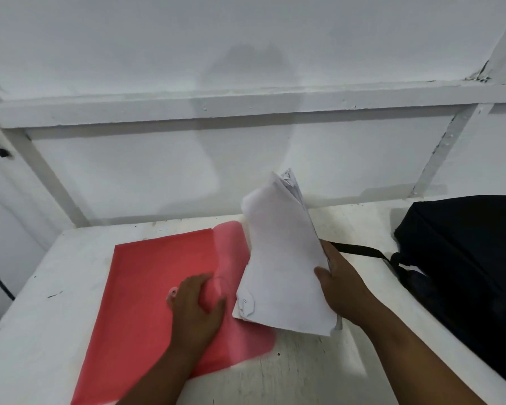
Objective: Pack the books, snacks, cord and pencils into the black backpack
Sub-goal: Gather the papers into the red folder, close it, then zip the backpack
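My right hand point(341, 283) grips paper stack point(284, 258), tilted above surface point(304, 375). My left hand point(197, 305) presses red folder point(135, 293), fingers loosely bent. Backpack point(473, 258) at right.

A scuffed white table point(41, 287) stands against a white-painted wall point(246, 48) with timber framing point(216, 108).

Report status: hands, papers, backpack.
Right hand grips white paper stack, lifted off table. Left hand presses on red envelope folder, flap open. Black backpack at right, its strap behind the stack.
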The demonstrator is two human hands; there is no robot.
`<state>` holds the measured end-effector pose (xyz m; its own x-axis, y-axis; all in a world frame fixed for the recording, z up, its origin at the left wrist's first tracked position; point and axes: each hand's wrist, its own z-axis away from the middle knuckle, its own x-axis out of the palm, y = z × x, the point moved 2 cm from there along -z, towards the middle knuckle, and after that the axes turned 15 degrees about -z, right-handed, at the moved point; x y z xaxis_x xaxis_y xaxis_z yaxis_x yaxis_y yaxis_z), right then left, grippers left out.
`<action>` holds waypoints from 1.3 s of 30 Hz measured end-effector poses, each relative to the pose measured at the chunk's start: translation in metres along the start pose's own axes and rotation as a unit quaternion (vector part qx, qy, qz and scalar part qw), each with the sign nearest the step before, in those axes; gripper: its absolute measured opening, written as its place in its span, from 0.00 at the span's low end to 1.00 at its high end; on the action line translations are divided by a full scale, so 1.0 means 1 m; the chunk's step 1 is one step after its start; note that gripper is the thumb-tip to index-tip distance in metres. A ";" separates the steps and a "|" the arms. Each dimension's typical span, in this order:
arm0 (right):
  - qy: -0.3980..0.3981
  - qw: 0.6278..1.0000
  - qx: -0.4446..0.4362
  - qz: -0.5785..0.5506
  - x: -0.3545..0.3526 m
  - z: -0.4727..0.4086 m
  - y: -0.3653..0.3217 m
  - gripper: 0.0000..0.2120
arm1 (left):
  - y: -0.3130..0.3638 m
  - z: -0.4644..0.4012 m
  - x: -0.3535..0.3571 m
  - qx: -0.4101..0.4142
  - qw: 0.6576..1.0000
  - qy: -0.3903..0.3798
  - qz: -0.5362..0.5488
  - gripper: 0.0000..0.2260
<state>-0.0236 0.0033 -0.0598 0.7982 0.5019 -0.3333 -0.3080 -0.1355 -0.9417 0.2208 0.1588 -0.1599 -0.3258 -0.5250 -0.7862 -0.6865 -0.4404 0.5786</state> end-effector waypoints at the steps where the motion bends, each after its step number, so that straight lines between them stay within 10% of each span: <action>1: 0.000 1.000 -0.001 0.000 0.000 0.000 0.000 0.26 | 0.000 0.000 0.001 -0.002 1.000 -0.002 -0.023 0.25; 18: -0.093 0.993 0.064 -0.032 0.012 0.001 0.004 0.22 | 0.007 0.005 -0.016 -0.102 0.990 0.039 0.085 0.17; 39: -0.120 0.989 0.063 -0.062 0.011 -0.027 -0.019 0.23 | 0.022 -0.004 -0.038 -0.031 0.993 -0.043 0.108 0.16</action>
<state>0.0046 -0.0116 -0.0470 0.6928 0.6983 -0.1801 -0.2890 0.0400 -0.9565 0.2211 0.1663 -0.1163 -0.5174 -0.5483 -0.6570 -0.5542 -0.3703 0.7455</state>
